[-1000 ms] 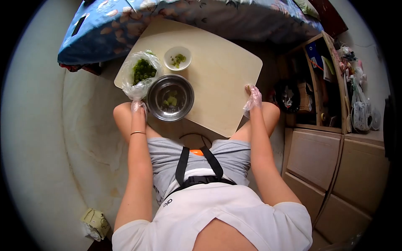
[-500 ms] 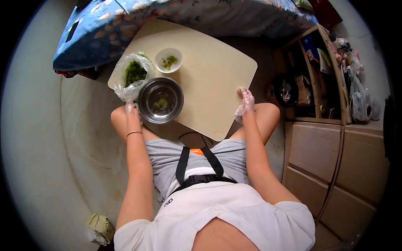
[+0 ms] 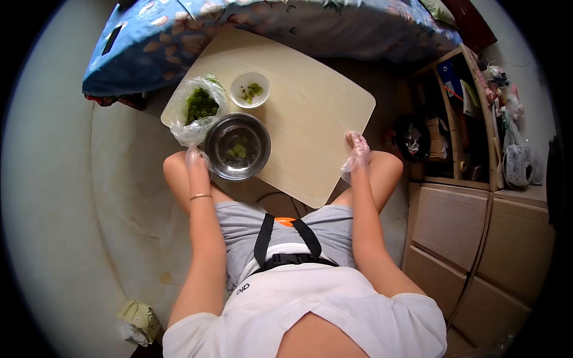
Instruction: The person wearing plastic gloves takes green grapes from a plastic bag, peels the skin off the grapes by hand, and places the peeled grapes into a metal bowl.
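Note:
My left hand [image 3: 197, 159], in a clear plastic glove, is at the table's near left edge, beside the steel bowl [image 3: 262, 156] and just below the clear plastic bag [image 3: 179, 122]; its fingertips are hidden. The bag stands open with green produce [image 3: 202, 107] inside. A few pale green pieces [image 3: 237, 150] lie in the steel bowl. Behind it stands a white bowl [image 3: 237, 100] with small green bits [image 3: 251, 91]. My right hand [image 3: 358, 150], also gloved, is closed over the right edge of the cream table [image 3: 310, 119], its fingers curled at the rim.
A bed with a blue floral cover [image 3: 161, 48] runs along the table's far side. At right stand a wooden shelf [image 3: 456, 119] and brown storage boxes [image 3: 447, 221]. A dark bin [image 3: 410, 138] sits by the shelf. A tissue pack [image 3: 140, 319] lies at lower left.
The view has shifted slightly, so the whole scene sits a little further right and lower. Both hands stay by the table's edges, and the bowls and bag keep their places on it.

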Demonstrator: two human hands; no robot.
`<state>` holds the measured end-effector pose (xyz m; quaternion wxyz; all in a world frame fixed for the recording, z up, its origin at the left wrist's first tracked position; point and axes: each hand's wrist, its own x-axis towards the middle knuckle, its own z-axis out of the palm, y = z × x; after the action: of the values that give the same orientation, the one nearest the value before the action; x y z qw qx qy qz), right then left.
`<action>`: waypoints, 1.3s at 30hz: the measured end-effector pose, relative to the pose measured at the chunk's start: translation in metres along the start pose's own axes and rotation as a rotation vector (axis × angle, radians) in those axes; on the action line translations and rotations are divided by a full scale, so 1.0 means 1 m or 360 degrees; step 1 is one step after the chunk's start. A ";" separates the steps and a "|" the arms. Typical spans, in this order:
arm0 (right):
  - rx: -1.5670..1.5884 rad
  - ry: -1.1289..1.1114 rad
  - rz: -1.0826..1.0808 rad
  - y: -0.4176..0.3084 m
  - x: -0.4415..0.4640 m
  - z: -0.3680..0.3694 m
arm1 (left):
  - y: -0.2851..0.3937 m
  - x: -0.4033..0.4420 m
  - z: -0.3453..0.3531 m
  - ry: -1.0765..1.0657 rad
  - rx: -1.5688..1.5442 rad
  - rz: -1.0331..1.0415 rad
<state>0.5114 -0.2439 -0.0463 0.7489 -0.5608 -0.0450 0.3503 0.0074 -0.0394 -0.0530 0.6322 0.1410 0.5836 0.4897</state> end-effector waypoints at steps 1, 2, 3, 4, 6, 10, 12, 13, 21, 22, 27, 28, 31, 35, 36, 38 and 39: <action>-0.0023 -0.0022 -0.0008 0.000 0.000 -0.002 | -0.001 -0.009 0.001 -0.0051 -0.0036 0.0017; -0.0020 -0.0005 0.0011 0.000 -0.004 -0.004 | -0.002 -0.021 0.001 -0.0125 -0.0072 0.0028; -0.0002 0.0056 0.0056 -0.005 -0.007 0.001 | -0.003 -0.034 0.003 -0.0230 -0.0123 0.0030; 0.0023 0.0108 0.0088 -0.007 -0.003 0.006 | -0.004 -0.046 0.003 -0.0366 -0.0184 0.0020; 0.0030 0.0079 0.0111 -0.012 0.004 0.005 | -0.010 -0.066 0.004 -0.0372 -0.0223 0.0005; -0.0212 0.0203 0.0010 -0.015 0.004 0.004 | -0.017 -0.133 0.035 -0.0132 0.0571 0.0455; -0.0271 0.0156 -0.0178 -0.014 0.004 0.004 | -0.011 -0.156 0.053 -0.0178 0.0984 0.0700; -0.0266 0.0158 -0.0242 -0.016 0.001 0.007 | -0.010 -0.160 0.056 -0.0371 0.1022 0.0497; -0.0197 -0.0005 -0.0241 -0.071 -0.055 0.067 | -0.040 -0.178 0.122 -0.0780 0.0992 0.0135; -0.0199 -0.0002 -0.0251 -0.075 -0.061 0.072 | -0.041 -0.178 0.126 -0.0827 0.0959 0.0084; -0.0233 -0.0463 0.0116 -0.088 -0.089 0.093 | -0.054 -0.186 0.133 -0.0933 0.0908 0.0110; -0.0192 -0.0606 0.0217 -0.089 -0.095 0.094 | -0.052 -0.190 0.133 -0.0996 0.0949 0.0059; -0.0292 -0.0774 0.0303 -0.090 -0.102 0.099 | -0.067 -0.156 0.116 -0.1021 0.1582 0.1013; -0.0283 -0.0789 0.0374 -0.087 -0.112 0.106 | -0.042 -0.101 0.137 -0.0748 0.1715 0.0995; -0.0279 -0.0801 0.0387 -0.086 -0.112 0.105 | -0.019 -0.116 0.162 -0.0663 0.1257 0.0690; -0.0264 -0.0826 0.0408 -0.084 -0.116 0.105 | 0.008 -0.120 0.195 -0.0571 0.0806 0.0395; -0.0255 -0.0831 0.0404 -0.080 -0.115 0.105 | 0.013 -0.109 0.205 -0.0495 0.0693 0.0279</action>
<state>0.4149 -0.2357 0.0996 0.6155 -0.5103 -0.1931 0.5688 0.1987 -0.0375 0.0795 0.6242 0.3970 0.5567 0.3780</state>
